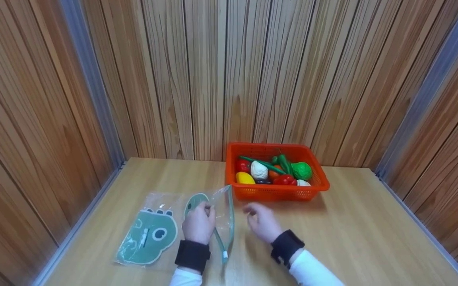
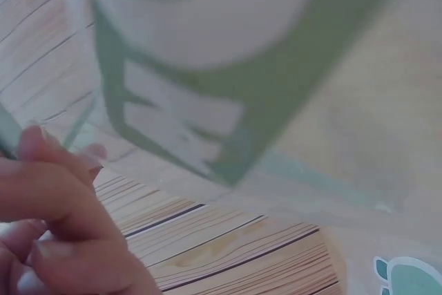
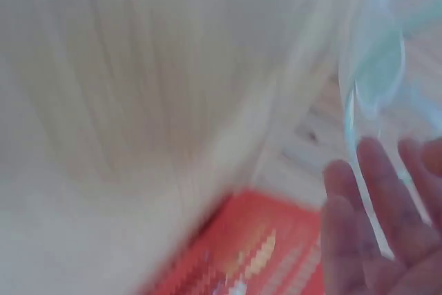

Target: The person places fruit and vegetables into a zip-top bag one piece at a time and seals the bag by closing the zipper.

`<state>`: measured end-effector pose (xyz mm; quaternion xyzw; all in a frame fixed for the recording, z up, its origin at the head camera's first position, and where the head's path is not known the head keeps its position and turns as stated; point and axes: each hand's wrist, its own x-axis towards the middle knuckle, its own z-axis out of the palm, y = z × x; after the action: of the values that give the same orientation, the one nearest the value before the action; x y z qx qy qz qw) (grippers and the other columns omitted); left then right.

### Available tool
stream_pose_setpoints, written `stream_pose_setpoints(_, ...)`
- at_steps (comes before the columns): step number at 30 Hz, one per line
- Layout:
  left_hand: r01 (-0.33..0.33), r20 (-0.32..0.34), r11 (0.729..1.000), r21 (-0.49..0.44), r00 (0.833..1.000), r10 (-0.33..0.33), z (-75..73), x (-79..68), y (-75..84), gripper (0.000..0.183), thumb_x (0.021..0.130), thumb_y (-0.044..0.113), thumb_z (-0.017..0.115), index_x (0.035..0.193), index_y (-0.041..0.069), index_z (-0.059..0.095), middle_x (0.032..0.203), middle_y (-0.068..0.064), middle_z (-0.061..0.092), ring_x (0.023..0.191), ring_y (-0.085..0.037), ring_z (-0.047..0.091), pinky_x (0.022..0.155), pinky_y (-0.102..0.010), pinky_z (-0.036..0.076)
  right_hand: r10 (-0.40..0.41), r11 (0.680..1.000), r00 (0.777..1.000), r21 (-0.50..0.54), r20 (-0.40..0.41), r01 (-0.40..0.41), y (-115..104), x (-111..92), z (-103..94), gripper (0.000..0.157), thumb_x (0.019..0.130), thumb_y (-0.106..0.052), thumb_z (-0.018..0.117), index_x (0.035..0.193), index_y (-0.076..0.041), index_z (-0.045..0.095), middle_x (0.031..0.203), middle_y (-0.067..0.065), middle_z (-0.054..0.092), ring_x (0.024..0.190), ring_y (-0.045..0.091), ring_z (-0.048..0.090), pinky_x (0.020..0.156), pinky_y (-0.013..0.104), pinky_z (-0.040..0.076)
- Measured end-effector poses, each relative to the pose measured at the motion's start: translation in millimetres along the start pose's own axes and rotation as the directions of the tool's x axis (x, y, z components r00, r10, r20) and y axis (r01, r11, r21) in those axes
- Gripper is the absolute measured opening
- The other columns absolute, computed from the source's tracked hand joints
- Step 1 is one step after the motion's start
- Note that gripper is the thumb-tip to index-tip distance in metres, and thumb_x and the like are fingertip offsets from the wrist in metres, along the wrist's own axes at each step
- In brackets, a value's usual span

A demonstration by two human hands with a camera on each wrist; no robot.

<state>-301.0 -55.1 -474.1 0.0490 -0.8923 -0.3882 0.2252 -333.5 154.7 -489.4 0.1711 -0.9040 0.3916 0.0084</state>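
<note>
My left hand [image 1: 198, 225] pinches a clear zipper bag [image 2: 290, 108] by one side of its mouth, with fingers curled. The bag has a green cartoon print, and its mouth gapes toward the right, edged by a green zip strip [image 1: 231, 216] with a pale slider [image 1: 224, 255] at the near end. Part of the print is hidden behind my left hand. Just right of that mouth, my right hand [image 1: 264, 223] holds nothing, its fingers [image 3: 387, 195] loosely extended. In the right wrist view those fingers overlap the strip.
A second clear bag [image 1: 149, 238] with a green cartoon face lies flat at left. Behind my hands stands an orange basket [image 1: 276, 194] of toy vegetables, among them a green cabbage [image 1: 302, 171], a red pepper [image 1: 285, 180] and a yellow piece [image 1: 245, 178]. Wood-panelled walls enclose the table.
</note>
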Motion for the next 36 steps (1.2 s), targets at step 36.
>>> stream_pose_setpoints(36,0.06,-0.062,0.996,-0.061,0.996,-0.064,-26.7,6.7,3.7,0.016,0.099,0.02,0.068,0.102,0.006,0.075,0.072,-0.006,0.071,0.057,-0.014,0.06,0.055,-0.027,0.048,0.06,0.934,0.943,-0.314,-0.328,-0.169,19.8,-9.6,-33.2,0.031,0.091,-0.035,0.079,0.118,-0.019,0.076,0.113,0.008,0.064,0.114,0.029,0.046,0.101,0.057,0.041)
